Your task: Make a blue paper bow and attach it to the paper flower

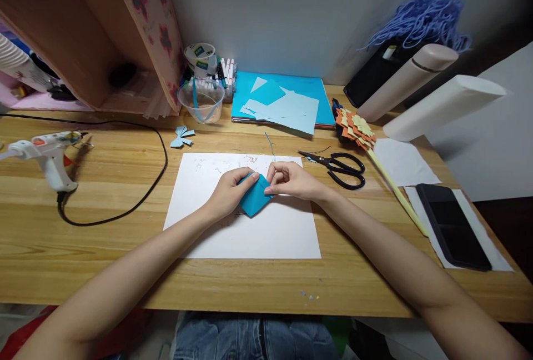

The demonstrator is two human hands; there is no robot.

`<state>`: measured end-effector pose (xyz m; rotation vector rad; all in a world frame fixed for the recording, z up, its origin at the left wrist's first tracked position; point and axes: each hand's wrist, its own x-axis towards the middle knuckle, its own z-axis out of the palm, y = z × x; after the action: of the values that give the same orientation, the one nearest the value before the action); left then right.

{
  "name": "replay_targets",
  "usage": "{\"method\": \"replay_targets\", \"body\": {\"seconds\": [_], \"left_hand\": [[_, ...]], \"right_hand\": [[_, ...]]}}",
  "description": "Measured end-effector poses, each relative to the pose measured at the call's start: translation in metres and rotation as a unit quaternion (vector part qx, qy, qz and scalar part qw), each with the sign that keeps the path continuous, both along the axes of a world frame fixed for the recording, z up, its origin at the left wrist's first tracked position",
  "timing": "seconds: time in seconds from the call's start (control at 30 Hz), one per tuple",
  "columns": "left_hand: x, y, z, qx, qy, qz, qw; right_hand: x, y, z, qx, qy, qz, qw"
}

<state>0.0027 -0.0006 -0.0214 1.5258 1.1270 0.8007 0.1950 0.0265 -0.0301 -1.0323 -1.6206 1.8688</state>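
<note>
Between my two hands is a small folded piece of blue paper (255, 200), held over a white sheet (266, 238) that lies on the wooden table. My left hand (231, 190) grips its upper left side, thumb on top and the other fingers partly hidden beneath. On the right edge, my right hand (289, 181) pinches the paper between thumb and curled fingers. Black-handled scissors (339, 168) lie just right of the sheet. A light blue paper bow (182, 136) rests beyond its upper left corner.
A glue gun (52, 154) with a looping black cord lies at left. Behind the sheet stand a clear plastic cup (201, 101) and a blue folder (241, 93) bearing paper scraps. To the right are an orange paper flower (355, 126), a phone (452, 226) and a bottle (410, 82).
</note>
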Motion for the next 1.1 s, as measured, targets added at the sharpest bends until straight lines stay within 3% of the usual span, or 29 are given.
{"method": "replay_targets", "body": {"seconds": [0.3,0.6,0.7,0.8,0.87,0.97,1.03,1.1], "left_hand": [[0.000,0.001,-0.002,0.007,0.025,0.033,0.999],[-0.001,-0.002,-0.002,0.044,0.010,0.052,0.998],[-0.002,-0.002,-0.001,0.026,-0.024,0.057,0.998],[-0.002,0.001,-0.002,0.013,-0.081,0.078,0.994],[-0.003,0.002,-0.002,0.010,-0.143,0.119,0.983],[-0.005,0.004,-0.001,-0.050,-0.229,0.163,0.958],[-0.006,0.004,0.003,-0.142,-0.236,0.131,0.952],[-0.006,0.002,0.007,-0.223,-0.226,0.077,0.945]], "right_hand": [[0.003,0.004,0.002,-0.027,0.018,0.028,0.999],[0.005,0.004,-0.005,0.007,0.055,0.034,0.998],[0.005,0.004,-0.005,0.034,0.036,0.004,0.999],[0.003,0.003,-0.005,0.113,0.035,-0.077,0.990],[0.003,0.001,-0.005,0.224,0.031,-0.161,0.961],[0.004,-0.003,-0.005,0.437,-0.016,-0.260,0.861],[0.006,-0.005,-0.005,0.542,-0.067,-0.261,0.796],[0.008,-0.007,-0.005,0.598,-0.114,-0.227,0.760]]}}
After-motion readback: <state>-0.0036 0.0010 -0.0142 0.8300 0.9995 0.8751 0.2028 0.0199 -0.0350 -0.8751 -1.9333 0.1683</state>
